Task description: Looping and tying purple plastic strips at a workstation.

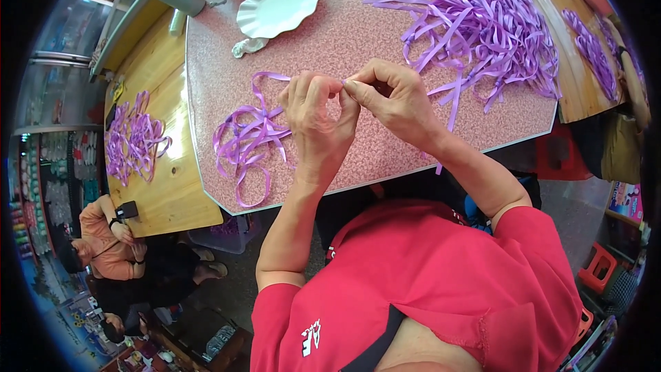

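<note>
Purple ribbon (343, 83) — pinched where left hand (318, 107) and right hand (397, 100) meet, both curled.

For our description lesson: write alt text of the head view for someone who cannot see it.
A person's left hand and right hand meet, fingertips pinching purple ribbon, above a pink tabletop. A small ribbon pile lies to the left, a larger heap to the right, and a white dish beyond.

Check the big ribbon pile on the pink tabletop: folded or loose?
Loose: the big purple ribbon pile is a tangled heap, strands crossing in many directions, some ends trailing out over the pink tabletop.
</note>
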Motion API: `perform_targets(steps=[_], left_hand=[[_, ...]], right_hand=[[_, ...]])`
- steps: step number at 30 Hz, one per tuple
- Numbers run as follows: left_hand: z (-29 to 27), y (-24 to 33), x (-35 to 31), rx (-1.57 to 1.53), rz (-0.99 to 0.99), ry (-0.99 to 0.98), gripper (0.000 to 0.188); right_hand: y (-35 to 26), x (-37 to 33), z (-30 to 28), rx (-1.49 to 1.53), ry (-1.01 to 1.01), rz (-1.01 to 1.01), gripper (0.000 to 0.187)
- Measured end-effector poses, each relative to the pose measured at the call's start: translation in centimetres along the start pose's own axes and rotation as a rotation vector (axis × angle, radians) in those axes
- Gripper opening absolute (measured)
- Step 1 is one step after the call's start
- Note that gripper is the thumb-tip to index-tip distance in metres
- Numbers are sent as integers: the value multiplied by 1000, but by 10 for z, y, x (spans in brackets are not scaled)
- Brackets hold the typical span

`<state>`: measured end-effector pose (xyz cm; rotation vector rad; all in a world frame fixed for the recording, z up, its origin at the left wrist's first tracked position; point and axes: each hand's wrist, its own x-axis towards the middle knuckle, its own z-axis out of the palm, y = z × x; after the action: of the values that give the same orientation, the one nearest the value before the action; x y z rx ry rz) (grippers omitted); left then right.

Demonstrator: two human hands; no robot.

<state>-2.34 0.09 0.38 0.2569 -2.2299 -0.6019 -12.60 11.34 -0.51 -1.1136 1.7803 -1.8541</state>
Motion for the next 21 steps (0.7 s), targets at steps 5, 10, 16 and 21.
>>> perform_targets(steps=[5,10,16,21], left_hand=[[11,0,-8,-226,-88,113,23],[16,8,-12,-673,-302,254,19],[5,0,-12,-234,-181,58,18],[1,1,-8,-214,-208,12,19]], right_hand=[[-16,0,-3,287,-61,317,16],[-13,0,-4,664,-86,480,20],[-16,-3,-10,150,-22,219,13],[-13,2,-13,-217,-74,-244,6]])
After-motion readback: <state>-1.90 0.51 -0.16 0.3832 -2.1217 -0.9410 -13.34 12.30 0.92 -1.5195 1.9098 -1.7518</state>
